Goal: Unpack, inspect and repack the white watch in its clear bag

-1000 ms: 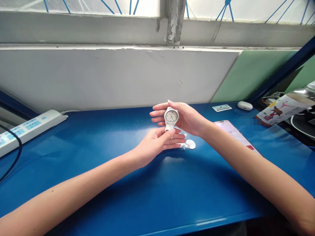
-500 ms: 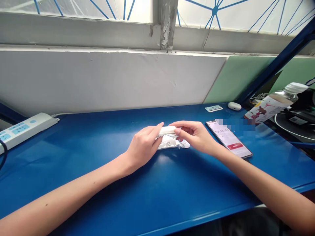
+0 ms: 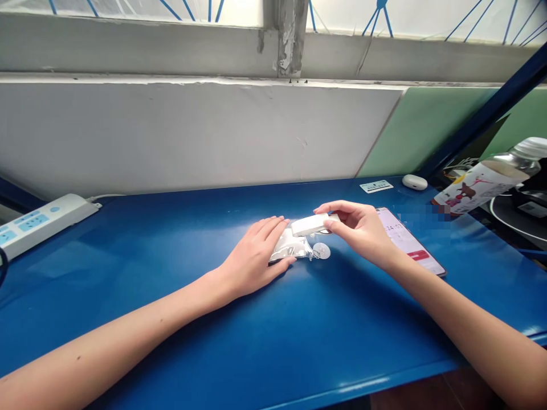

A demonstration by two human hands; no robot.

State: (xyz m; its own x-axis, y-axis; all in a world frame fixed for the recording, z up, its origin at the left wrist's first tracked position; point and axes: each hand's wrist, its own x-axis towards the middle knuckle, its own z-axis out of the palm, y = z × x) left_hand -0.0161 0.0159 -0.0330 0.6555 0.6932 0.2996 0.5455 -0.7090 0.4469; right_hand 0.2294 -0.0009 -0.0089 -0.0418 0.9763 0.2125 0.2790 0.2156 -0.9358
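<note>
A small white rectangular block [image 3: 308, 225] is pinched at its right end between the thumb and fingers of my right hand [image 3: 359, 230]. It is tilted slightly, above a shiny clear plastic pouch [image 3: 293, 247] on the blue table. My left hand [image 3: 256, 253] lies over the pouch's left side, fingers stretched out and thumb apart along the near edge. Its palm hides part of the pouch. A pale round tag [image 3: 322, 250] with a thin bead-like chain lies at the pouch's right end, below the block.
A phone [image 3: 412, 245] showing a timer lies right of my right hand. Behind it are a small card [image 3: 376, 186] and a white earbud case [image 3: 414, 182]. A labelled bottle [image 3: 481, 185] leans at the right. A power strip [image 3: 47, 223] lies on the left.
My right hand has moved the white block to the right, out of my left hand's hold. My left hand has flattened onto the pouch. The round tag shows more fully, and the view has shifted slightly.
</note>
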